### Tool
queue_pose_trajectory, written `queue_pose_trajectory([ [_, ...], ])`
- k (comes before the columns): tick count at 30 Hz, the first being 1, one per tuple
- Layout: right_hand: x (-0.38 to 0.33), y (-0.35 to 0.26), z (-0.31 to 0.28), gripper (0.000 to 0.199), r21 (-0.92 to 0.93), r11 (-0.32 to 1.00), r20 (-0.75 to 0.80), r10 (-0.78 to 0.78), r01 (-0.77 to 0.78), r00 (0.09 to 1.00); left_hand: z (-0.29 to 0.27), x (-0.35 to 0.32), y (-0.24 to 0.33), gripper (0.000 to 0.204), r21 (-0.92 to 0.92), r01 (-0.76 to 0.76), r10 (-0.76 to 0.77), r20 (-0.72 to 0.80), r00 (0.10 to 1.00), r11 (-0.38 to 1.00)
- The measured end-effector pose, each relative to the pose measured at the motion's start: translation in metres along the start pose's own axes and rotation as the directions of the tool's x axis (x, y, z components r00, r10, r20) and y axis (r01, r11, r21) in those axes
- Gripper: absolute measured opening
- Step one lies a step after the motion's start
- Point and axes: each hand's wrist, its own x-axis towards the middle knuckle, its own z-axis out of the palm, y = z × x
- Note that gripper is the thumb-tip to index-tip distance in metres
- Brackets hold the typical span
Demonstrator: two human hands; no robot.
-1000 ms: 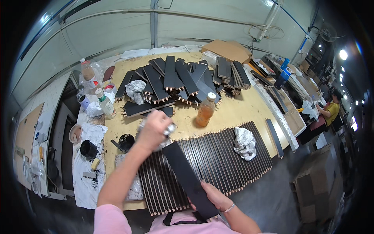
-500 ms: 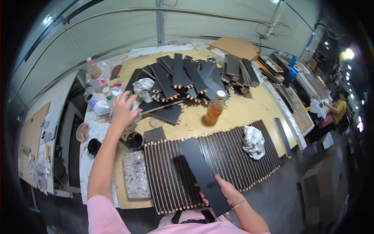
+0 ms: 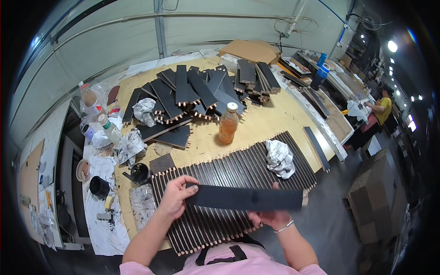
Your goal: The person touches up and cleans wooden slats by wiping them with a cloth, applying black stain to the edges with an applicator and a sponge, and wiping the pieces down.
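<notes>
a dark board (image 3: 245,198) is hovering above a row of edge-on strips (image 3: 206,222)

the dark board is spanning the space between both hands, its long face turning up toward the viewer. the left hand (image 3: 176,197) is closing on its left end, thumb pressing over the top face and fingers curling behind. the right hand (image 3: 274,217) is sitting under and behind the right half, thumb showing past the far edge; how firmly it is gripping, one cannot tell, since the board is covering much of the palm.

by its look, the board is probably behaving as a stiff, light-to-moderate piece, with little bending or breaking to fear. its smooth dark face is perhaps being slick, or easily marked by fingers, so the long edges and the ends are offering the safest hold. a pale peg-like bit is showing at the right end, though blur is hiding its detail.

no writing is showing on the board. a clear bottle (image 3: 91,101) at the left is wearing a red-and-white label, and a smaller bottle (image 3: 110,129) beside it is carrying some green; their print is staying too small to read. the amber bottle (image 3: 228,126) is showing no label that can be made out.
</notes>
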Motion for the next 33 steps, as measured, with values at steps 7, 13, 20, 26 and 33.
queue_pose_trajectory([
  [7,0.034,0.024,0.032,0.032,-0.415,0.9,-0.511,-0.353,0.135,0.784,0.079,-0.048,-0.091,0.031,-0.246,0.086,-0.091,-0.01,0.996,0.965],
  [13,0.04,0.036,0.034,0.035,-0.38,0.907,-0.502,-0.369,0.184,0.783,0.098,-0.063,-0.121,0.05,-0.119,0.079,-0.079,0.006,0.997,0.99],
  [20,0.035,0.035,0.019,0.04,-0.3,0.941,-0.465,-0.289,0.158,0.837,0.086,-0.045,-0.113,0.024,0.065,0.054,-0.053,-0.012,0.999,0.996],
  [26,0.036,0.04,0.005,0.038,-0.257,0.955,-0.458,-0.253,0.146,0.852,0.075,-0.042,-0.116,0.01,0.127,0.067,-0.069,0.005,0.998,0.99],
  [33,0.042,0.045,0.008,0.038,-0.229,0.97,-0.448,-0.178,0.08,0.876,0.063,-0.034,-0.115,0.013,0.224,0.054,-0.049,-0.031,0.998,0.973],
])
